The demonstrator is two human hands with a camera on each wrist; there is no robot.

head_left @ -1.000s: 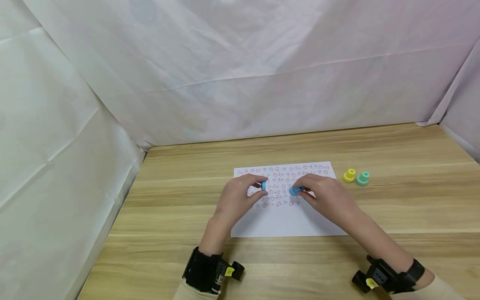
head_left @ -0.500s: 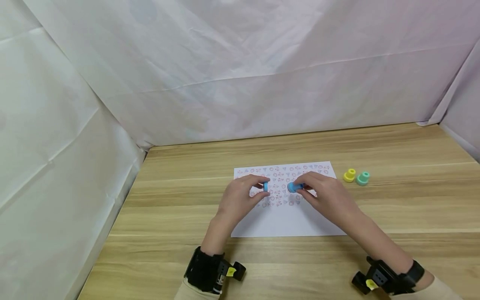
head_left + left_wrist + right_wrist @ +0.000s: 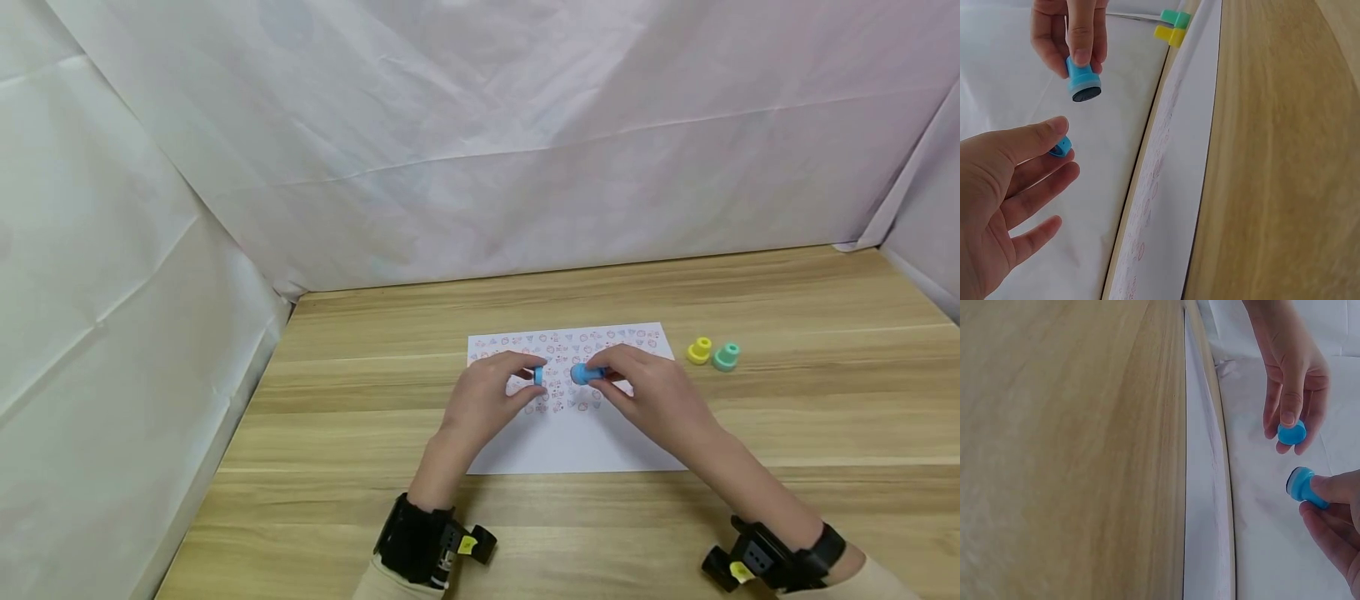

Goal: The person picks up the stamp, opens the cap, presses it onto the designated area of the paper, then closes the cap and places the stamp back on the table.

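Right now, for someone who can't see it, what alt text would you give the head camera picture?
Two hands hold small blue pieces above a stamped paper sheet on a wooden table: the left hand pinches a blue cap, the right hand a blue stamp. A yellow stamp and a green stamp stand right of the sheet.

- Bright, even, diffuse light; no glare.
- Faint soft shadows under both hands.
- Head view sharp; wrist views slightly soft, skewed near edges.
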